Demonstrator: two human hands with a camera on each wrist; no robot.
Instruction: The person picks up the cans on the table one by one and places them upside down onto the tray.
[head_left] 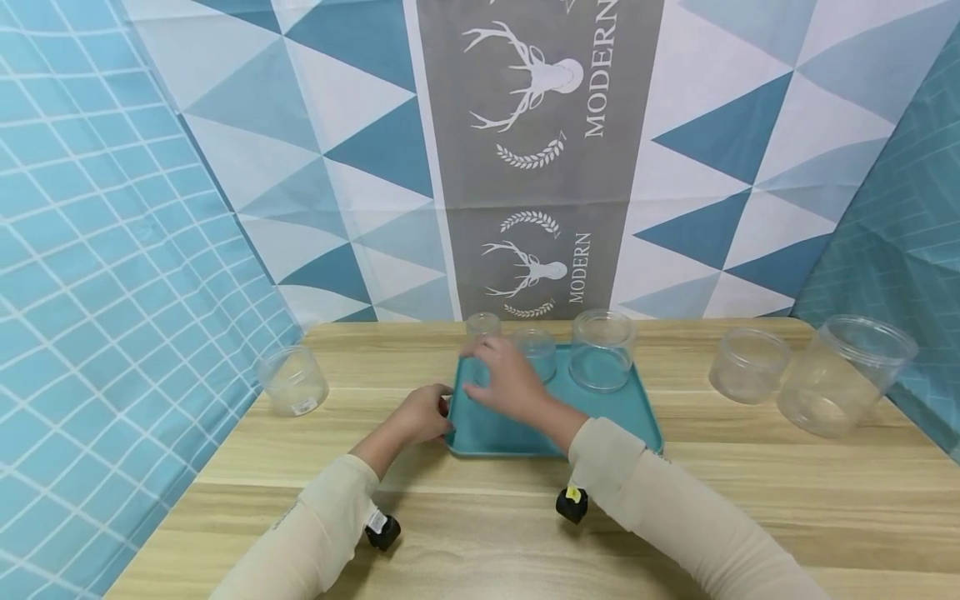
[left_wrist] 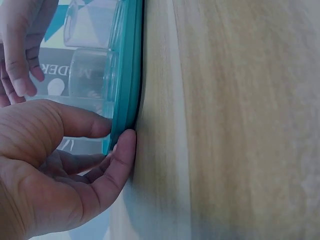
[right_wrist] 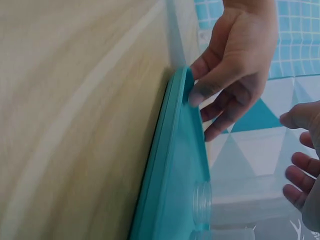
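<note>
Teal tray [head_left: 495,429], just one, lies on the wooden table [head_left: 472,533], its left rim pinched between thumb and fingers of the left hand [head_left: 420,414]. Above the tray's left half hangs the right hand [head_left: 506,379], fingers apart and loosely bent, holding nothing; it hides part of the slim jar [head_left: 483,323], and its forearm crosses the tray's front edge. Three clear jars stand on the tray: the slim jar at back left, a low jar [head_left: 536,354] next to it, and a wide jar [head_left: 602,350] farther right (the biggest of these). Three more stand off the tray: a labelled jar [head_left: 294,382] to its left, a squat jar [head_left: 750,367] and a tall jar [head_left: 847,375] to its right. Behind the tray hangs a gray deer-print panel [head_left: 536,183]
</note>
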